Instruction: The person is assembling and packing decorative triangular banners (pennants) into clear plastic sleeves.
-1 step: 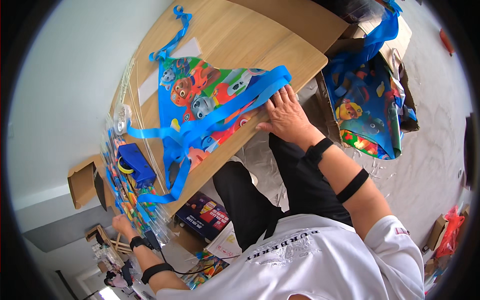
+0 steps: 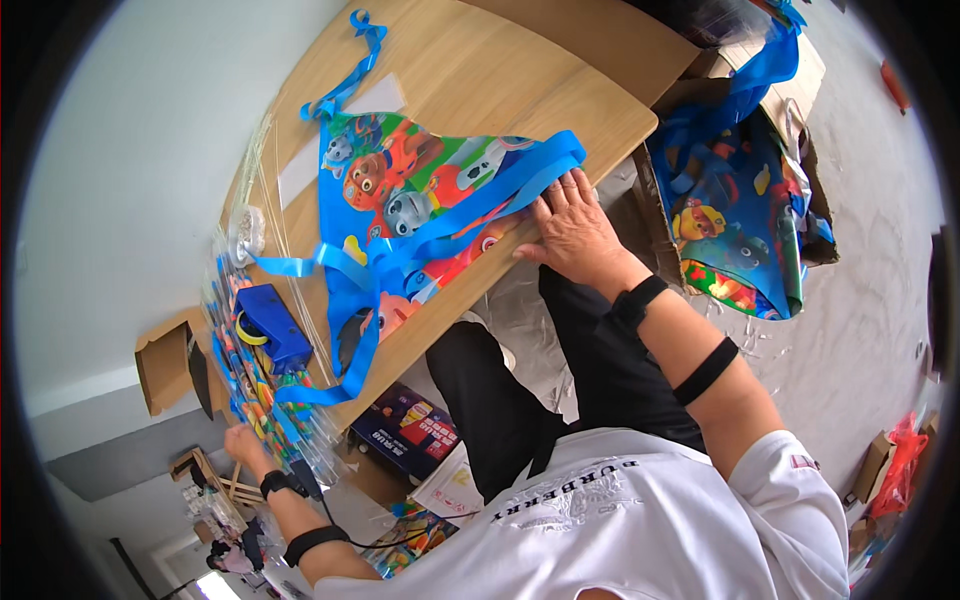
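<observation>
A brightly printed cartoon kite, with a blue border, lies folded to a rough triangle on the wooden table. Long blue ribbon tails run across it and hang past its left side in loops. My right hand rests with fingers stretched on the ribbon and the kite's right corner, at the table's near edge. Down at the left, my left hand is closed beside plastic-wrapped bundles; what its fingers hold, if anything, I cannot make out.
A blue tape dispenser with yellow tape sits on the bundles. Thin white rods lie along the table's left side near a white roll. An open carton of printed kites stands at right. A dark box is under the table.
The loose ribbon at the kite's left has shifted and now curls up into a loop. Both hands stay almost where they were.
</observation>
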`<state>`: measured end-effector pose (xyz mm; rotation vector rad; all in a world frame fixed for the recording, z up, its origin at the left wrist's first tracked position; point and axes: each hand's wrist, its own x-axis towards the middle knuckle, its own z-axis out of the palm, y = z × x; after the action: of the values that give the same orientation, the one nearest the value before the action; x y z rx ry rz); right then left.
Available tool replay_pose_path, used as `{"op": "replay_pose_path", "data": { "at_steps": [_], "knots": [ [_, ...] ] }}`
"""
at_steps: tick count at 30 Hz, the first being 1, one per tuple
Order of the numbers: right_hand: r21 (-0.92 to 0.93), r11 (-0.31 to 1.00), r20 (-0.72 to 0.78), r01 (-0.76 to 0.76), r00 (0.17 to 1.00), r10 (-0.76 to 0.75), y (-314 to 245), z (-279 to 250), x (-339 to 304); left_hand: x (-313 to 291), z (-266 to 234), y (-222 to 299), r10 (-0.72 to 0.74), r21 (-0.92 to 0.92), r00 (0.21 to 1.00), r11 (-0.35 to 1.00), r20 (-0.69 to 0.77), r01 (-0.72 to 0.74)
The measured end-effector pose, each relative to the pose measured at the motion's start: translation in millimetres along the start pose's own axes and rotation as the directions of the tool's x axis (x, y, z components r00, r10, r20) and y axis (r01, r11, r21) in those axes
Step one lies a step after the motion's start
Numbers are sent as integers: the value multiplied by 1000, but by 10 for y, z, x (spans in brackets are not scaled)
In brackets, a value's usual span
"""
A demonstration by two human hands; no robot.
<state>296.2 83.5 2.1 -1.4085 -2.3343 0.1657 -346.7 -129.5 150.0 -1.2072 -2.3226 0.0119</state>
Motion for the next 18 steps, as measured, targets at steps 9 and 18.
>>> {"op": "replay_pose_path", "data": {
  "at_steps": [9,18],
  "knots": [
    [1,999,24,-49,999,49,99,10,-2,-23,-690,4163,619,-881,769,441,161,-170],
    [45,998,3,-45,999,44,-12,-58,69,-414,-780,6301,763,-824,636,430,114,-369]
  ]
}}
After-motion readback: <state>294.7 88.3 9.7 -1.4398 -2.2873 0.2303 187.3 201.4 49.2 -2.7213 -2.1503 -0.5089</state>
